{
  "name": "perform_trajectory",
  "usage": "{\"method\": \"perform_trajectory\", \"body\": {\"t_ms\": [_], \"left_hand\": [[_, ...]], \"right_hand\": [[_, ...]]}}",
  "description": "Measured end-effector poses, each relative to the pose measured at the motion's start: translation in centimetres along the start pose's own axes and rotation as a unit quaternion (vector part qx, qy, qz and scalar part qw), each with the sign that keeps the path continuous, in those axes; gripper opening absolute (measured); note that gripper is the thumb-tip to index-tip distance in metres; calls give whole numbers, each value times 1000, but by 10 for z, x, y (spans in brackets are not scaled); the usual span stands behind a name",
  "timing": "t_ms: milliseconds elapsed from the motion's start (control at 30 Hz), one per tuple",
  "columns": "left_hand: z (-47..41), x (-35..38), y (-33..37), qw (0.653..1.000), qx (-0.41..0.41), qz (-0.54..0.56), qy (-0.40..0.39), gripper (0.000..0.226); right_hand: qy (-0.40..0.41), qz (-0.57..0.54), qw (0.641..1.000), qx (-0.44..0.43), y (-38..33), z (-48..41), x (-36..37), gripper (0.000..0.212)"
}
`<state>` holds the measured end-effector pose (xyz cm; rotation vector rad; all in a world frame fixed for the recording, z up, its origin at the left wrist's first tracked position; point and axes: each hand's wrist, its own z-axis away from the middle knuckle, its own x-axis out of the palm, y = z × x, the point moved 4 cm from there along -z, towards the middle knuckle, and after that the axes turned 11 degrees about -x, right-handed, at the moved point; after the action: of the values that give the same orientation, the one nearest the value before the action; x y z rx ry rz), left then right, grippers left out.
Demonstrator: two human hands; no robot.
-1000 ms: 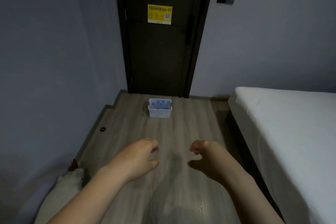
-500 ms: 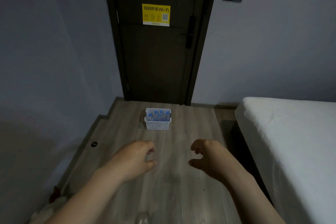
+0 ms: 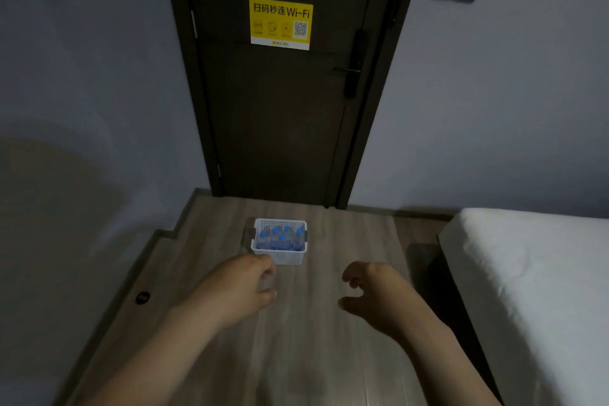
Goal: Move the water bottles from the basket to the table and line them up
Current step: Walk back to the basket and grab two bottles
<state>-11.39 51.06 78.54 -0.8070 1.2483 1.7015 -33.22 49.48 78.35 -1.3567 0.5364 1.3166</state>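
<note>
A small white plastic basket (image 3: 280, 255) stands on the wooden floor in front of a dark door. Several clear water bottles with blue caps (image 3: 279, 238) stand upright inside it. My left hand (image 3: 240, 287) hovers just in front of the basket's near left corner, fingers loosely curled, holding nothing. My right hand (image 3: 372, 295) is stretched out to the right of the basket, fingers loosely curled and empty. No table is in view.
The dark door (image 3: 283, 76) with a yellow Wi-Fi sticker (image 3: 280, 23) is shut behind the basket. A bed with a white mattress (image 3: 534, 290) fills the right side. Grey walls close the left. A small round dark floor fitting (image 3: 142, 298) sits at the left.
The view has moved forward toward the door, so the basket sits closer and lower in view. Both hands stay outstretched and empty, the left now near the basket's front.
</note>
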Motion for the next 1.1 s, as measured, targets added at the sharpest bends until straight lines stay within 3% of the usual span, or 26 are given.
{"method": "perform_trajectory", "body": {"t_ms": [433, 733, 1100], "left_hand": [[-214, -26, 20, 1000, -10, 8, 18, 19], [-369, -48, 47, 993, -81, 72, 40, 14], [-474, -35, 29, 989, -135, 54, 30, 27]], "right_hand": [[-36, -13, 998, -42, 85, -215, -53, 40], [-53, -9, 996, -69, 157, -375, -109, 39], [-88, -12, 993, -77, 212, -481, -104, 40]]}}
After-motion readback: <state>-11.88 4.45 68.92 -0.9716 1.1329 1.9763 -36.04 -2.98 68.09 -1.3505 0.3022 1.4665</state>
